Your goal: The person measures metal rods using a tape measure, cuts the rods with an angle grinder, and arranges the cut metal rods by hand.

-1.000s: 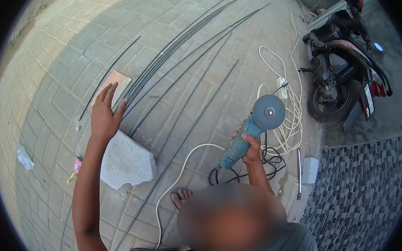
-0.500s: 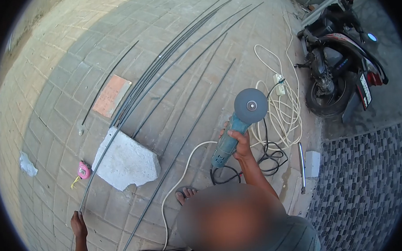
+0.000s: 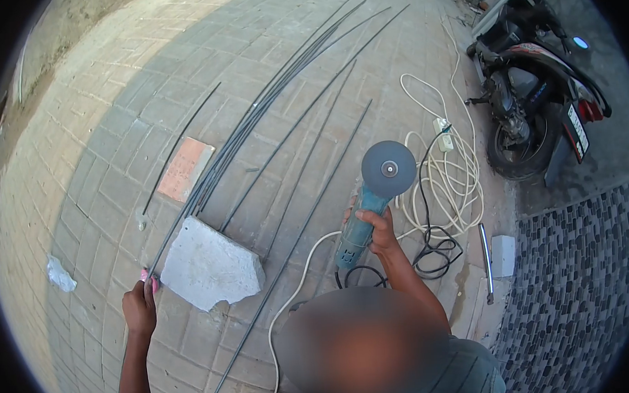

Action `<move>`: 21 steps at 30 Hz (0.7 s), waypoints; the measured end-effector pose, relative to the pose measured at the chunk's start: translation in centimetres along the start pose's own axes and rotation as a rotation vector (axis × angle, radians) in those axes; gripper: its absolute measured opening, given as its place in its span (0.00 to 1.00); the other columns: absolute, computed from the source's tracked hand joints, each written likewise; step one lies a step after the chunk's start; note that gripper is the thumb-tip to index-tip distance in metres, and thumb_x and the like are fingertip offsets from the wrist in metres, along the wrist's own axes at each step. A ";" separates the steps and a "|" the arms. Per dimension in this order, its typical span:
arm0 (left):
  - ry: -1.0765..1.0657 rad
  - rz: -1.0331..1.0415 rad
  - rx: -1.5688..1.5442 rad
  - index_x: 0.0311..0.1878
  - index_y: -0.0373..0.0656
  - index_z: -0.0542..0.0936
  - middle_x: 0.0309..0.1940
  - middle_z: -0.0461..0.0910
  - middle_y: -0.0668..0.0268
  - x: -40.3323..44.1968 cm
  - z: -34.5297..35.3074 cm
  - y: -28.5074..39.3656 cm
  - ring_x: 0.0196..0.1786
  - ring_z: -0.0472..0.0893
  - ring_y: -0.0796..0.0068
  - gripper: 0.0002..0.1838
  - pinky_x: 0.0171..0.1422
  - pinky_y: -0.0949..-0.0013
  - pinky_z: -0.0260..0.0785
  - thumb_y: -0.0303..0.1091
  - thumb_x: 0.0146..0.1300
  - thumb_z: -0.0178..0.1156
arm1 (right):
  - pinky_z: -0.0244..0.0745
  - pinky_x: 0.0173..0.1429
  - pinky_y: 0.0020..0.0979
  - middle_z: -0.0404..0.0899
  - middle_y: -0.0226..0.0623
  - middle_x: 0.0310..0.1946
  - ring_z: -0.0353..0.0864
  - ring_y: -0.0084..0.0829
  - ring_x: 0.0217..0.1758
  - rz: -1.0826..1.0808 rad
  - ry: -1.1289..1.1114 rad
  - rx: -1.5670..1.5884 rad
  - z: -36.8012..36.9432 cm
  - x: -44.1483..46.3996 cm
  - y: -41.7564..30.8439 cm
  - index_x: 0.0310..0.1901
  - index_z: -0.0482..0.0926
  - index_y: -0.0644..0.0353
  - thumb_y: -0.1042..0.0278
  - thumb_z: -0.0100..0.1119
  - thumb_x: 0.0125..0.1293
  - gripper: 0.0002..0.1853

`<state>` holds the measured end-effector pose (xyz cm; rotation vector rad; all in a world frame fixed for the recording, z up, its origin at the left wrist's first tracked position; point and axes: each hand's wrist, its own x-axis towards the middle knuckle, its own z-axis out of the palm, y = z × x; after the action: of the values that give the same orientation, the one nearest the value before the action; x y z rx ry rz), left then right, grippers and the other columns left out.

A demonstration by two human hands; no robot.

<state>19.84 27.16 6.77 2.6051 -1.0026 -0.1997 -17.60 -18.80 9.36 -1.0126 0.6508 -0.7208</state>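
My left hand (image 3: 140,309) is closed around a thin dark steel rod (image 3: 162,248), which runs up and away past the left edge of a rough white stone slab (image 3: 211,266). Partly hidden behind that hand is a pink tape measure (image 3: 155,282). In my right hand (image 3: 379,230) is a teal angle grinder (image 3: 357,237), gripped by its body. Its dark round disc (image 3: 380,157) faces up, and it is held off the ground to the right of the slab. Whether the disc spins cannot be made out.
Several more rods (image 3: 304,136) lie across the paving, beside an orange brick tile (image 3: 185,168). A white extension cord (image 3: 451,189) lies coiled near its socket block (image 3: 444,134). At the right are a parked motorcycle (image 3: 530,100), a metal tube (image 3: 487,266) and a white block (image 3: 503,255).
My left hand has moved up along the rod toward the slab, now covering part of the tape measure. The rod has shifted to the slab's left edge. The grinder has moved slightly.
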 end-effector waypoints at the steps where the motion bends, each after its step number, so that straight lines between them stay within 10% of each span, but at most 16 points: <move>1: 0.033 0.028 -0.105 0.33 0.34 0.78 0.23 0.77 0.40 2.2 1.4 2.3 0.30 0.78 0.32 0.22 0.34 0.40 0.65 0.42 0.83 0.57 | 0.88 0.43 0.41 0.83 0.42 0.42 0.89 0.38 0.41 -0.011 0.019 0.015 0.3 -0.2 -0.2 0.56 0.79 0.66 0.72 0.68 0.58 0.23; 11: 0.069 0.104 -0.087 0.38 0.36 0.85 0.32 0.86 0.39 22.6 8.2 26.1 0.39 0.86 0.32 0.28 0.47 0.36 0.77 0.53 0.83 0.54 | 0.88 0.49 0.45 0.80 0.40 0.49 0.88 0.40 0.45 0.048 0.069 -0.065 -4.5 -0.5 -1.2 0.63 0.72 0.60 0.70 0.68 0.57 0.30; 21: 0.014 0.154 -0.067 0.41 0.37 0.87 0.35 0.87 0.40 29.5 16.1 30.8 0.41 0.88 0.35 0.29 0.48 0.38 0.79 0.54 0.84 0.51 | 0.88 0.45 0.42 0.83 0.41 0.47 0.89 0.39 0.42 -0.002 0.233 0.002 -6.7 -0.4 -3.6 0.60 0.76 0.66 0.73 0.68 0.58 0.26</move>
<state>18.50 -18.18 2.69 2.4530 -1.1650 -0.1740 -23.78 -23.16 10.06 -0.9348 0.8512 -0.8484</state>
